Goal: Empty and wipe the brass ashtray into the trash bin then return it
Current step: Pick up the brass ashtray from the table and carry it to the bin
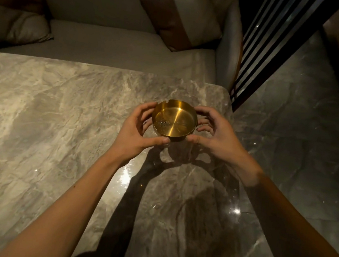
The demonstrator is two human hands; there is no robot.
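The brass ashtray (pixel 175 119) is held above the bench (pixel 38 124), near its far right corner, and casts a shadow on the slab below it. The left hand (pixel 137 130) grips the left wall: thumb along the near rim, fingers (pixel 145 109) curled round the far side. The right hand (pixel 213 133) mirrors this on the right wall, thumb at the near rim, fingers spread and curved against the side.

The rounded right edge of the bench lies just beside the right hand; beyond it is open floor (pixel 302 122). To the left the bench surface is bare and wide. A sofa (pixel 110 45) runs along the far edge, with a cushion (pixel 183 15) at its right end and a slatted screen (pixel 264 44) beside that.

The ashtray is round and shallow, of brushed golden metal, with a notch in its far rim and a small patch of grey ash left of centre. The bench is polished, veined grey marble showing glare spots. The floor is darker glossy stone.
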